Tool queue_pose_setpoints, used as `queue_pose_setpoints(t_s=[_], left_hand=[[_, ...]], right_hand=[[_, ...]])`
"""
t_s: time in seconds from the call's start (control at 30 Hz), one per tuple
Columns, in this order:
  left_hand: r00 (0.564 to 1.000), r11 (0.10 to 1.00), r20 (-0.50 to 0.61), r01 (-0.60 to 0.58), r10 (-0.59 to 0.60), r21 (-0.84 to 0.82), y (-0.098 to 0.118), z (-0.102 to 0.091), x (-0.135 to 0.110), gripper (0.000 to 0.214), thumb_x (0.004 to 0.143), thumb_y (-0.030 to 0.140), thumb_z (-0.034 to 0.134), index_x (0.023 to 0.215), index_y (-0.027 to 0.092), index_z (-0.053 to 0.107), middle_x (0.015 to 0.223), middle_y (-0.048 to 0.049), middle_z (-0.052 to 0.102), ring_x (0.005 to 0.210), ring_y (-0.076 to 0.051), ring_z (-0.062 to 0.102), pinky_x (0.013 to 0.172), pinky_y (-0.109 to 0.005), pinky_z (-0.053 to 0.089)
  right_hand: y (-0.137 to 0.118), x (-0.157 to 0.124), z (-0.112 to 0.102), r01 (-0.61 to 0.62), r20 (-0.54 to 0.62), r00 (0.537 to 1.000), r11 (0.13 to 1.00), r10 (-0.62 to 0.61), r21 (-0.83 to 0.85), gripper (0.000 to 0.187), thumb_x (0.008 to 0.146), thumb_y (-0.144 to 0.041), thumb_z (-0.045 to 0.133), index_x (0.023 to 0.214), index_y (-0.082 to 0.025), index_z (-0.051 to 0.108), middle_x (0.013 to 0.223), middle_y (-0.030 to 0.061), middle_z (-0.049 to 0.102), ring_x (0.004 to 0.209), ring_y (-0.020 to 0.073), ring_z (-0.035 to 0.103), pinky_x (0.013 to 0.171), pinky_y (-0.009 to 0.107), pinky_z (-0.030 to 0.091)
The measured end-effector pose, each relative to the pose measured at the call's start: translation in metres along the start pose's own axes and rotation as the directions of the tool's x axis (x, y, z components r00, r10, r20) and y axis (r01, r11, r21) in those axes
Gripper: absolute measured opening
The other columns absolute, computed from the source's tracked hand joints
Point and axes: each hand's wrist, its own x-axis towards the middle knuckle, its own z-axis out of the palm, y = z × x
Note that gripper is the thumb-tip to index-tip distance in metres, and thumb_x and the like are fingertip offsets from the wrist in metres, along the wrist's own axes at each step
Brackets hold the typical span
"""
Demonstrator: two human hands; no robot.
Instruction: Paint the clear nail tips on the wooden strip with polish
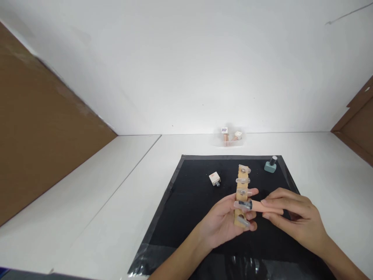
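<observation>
My left hand (pixel 224 223) grips the lower end of a wooden nail-display stick (pixel 241 194) carrying several clear false nail tips, held upright over a black mat (pixel 189 202). My right hand (pixel 294 217) pinches a peach-coloured practice finger (pixel 262 207) whose dark-painted nail tip points left against the stick. A teal nail polish bottle (pixel 271 165) with a black cap stands at the mat's far right. A small white cube-shaped piece (pixel 215 178) lies on the mat, left of the stick.
Two more peach practice fingers with white bases (pixel 231 136) lie on the white table (pixel 87 217) by the back wall. Brown cardboard panels (pixel 37 132) close off the left side and the right corner (pixel 357 124).
</observation>
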Motion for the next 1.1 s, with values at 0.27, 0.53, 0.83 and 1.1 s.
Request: queue_pose_setpoints(t_s=[0.27,0.53,0.83,1.1], left_hand=[[0.999,1.0,0.036,-0.027,0.026,0.014,-0.002,-0.004,0.001,0.041,0.066,0.018,0.071,0.106,0.009,0.064,0.068,-0.0007,0.053,0.061,-0.009,0.049,0.058,-0.026,0.037],[0.998,0.999,0.041,-0.039,0.038,0.031,-0.003,-0.007,0.002,0.038,0.067,0.017,0.069,0.105,0.01,0.063,0.071,-0.0001,0.052,0.061,-0.009,0.049,0.058,-0.026,0.038],[0.99,0.985,-0.029,-0.138,0.141,0.105,-0.003,0.004,-0.001,0.041,0.066,0.016,0.069,0.106,0.014,0.062,0.067,0.001,0.05,0.062,-0.01,0.045,0.06,-0.027,0.035],[0.908,0.88,-0.121,-0.344,0.4,0.328,-0.011,0.001,-0.002,0.045,0.068,0.032,0.071,0.111,0.025,0.06,0.074,0.0021,0.051,0.07,-0.011,0.048,0.073,-0.029,0.036]], right_hand=[[0.007,-0.005,-0.003,-0.037,0.077,0.997,0.996,0.031,0.076,0.031,0.074,-0.003,0.062,0.097,-0.023,0.068,0.069,0.0018,0.062,0.054,0.0116,0.058,0.045,0.022,0.048],[0.001,0.0,-0.005,-0.327,0.234,0.925,0.941,0.298,0.093,0.017,0.083,-0.025,0.058,0.083,-0.02,0.074,0.056,-0.0004,0.054,0.046,0.0087,0.045,0.04,0.02,0.038],[0.005,-0.003,-0.009,-0.493,0.037,0.856,0.795,0.515,0.353,0.021,0.078,-0.04,0.063,0.076,-0.021,0.073,0.06,-0.0004,0.051,0.047,0.0082,0.041,0.042,0.021,0.035],[-0.002,-0.011,-0.007,-0.288,-0.294,0.898,0.942,0.328,0.172,0.009,0.082,-0.031,0.061,0.082,-0.026,0.069,0.069,0.0017,0.057,0.059,0.0141,0.052,0.048,0.024,0.041]])
